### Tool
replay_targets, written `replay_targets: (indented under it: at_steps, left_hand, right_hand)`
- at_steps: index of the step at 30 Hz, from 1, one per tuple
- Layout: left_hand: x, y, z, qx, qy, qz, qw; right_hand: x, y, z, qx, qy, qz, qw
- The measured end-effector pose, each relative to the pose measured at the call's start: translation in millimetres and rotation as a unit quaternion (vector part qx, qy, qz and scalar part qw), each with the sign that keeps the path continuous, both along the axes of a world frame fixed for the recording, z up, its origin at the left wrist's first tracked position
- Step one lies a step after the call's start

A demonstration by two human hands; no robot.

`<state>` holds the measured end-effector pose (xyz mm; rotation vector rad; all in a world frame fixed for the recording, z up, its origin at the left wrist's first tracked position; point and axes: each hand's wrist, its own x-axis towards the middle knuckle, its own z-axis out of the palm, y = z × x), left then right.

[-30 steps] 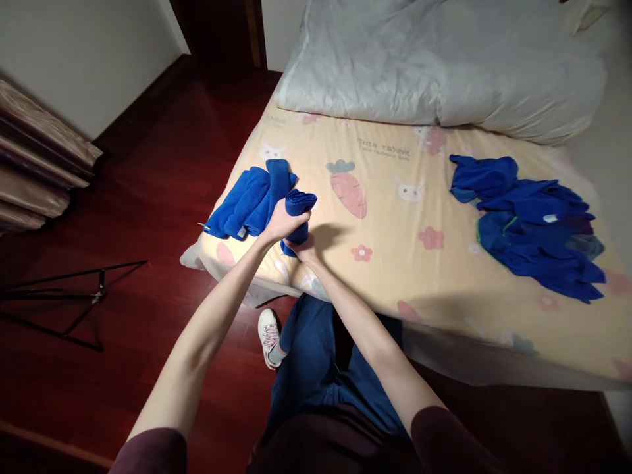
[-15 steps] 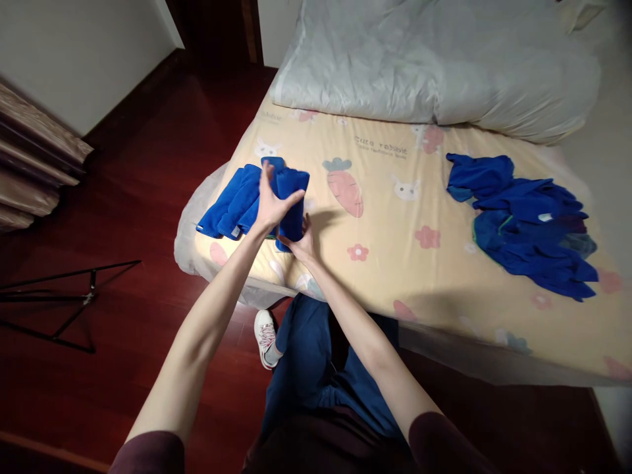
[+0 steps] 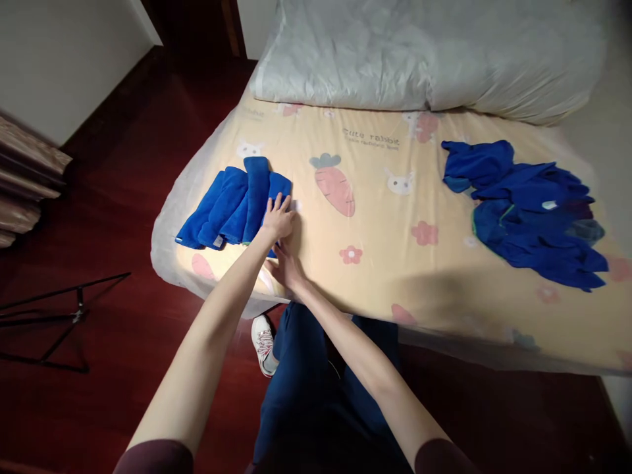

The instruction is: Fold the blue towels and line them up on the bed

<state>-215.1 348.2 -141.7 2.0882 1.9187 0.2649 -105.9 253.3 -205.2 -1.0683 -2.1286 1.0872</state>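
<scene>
Several folded blue towels [image 3: 230, 204] overlap in a row at the left end of the bed. My left hand [image 3: 279, 218] lies on the rightmost folded towel [image 3: 280, 184], fingers spread and palm down. Just below it, my right hand [image 3: 285, 266] is at that towel's near end, with its fingers stretched out; the left wrist and hand partly cover this spot. On the right side of the bed lies a loose pile of crumpled blue cloths [image 3: 533, 210], apart from both hands.
The bed [image 3: 375, 263] has a yellow sheet printed with carrots, rabbits and flowers. A rolled pale grey quilt [image 3: 424, 59] lies along its far side. A black tripod leg frame [image 3: 76, 316] stands on the dark red floor at left, below a curtain [image 3: 29, 178].
The rightmost folded towel, upright between both hands before, now lies against the row. My left hand has come down flat on it, and my right hand has lowered beside its near end.
</scene>
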Motion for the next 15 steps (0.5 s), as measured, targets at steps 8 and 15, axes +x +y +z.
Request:
replay_targets:
  at_steps: [8, 15]
  left_hand:
    - [-6.5, 7.6, -5.9, 0.022, 0.123, 0.033, 0.992]
    - [29.8, -15.2, -4.7, 0.098, 0.136, -0.031, 0.985]
  right_hand:
    - [47.3, -42.8, 13.5, 0.072, -0.003, 0.152, 0.986]
    - [183.7, -162.9, 13.1, -0.137, 0.096, -0.024, 0.986]
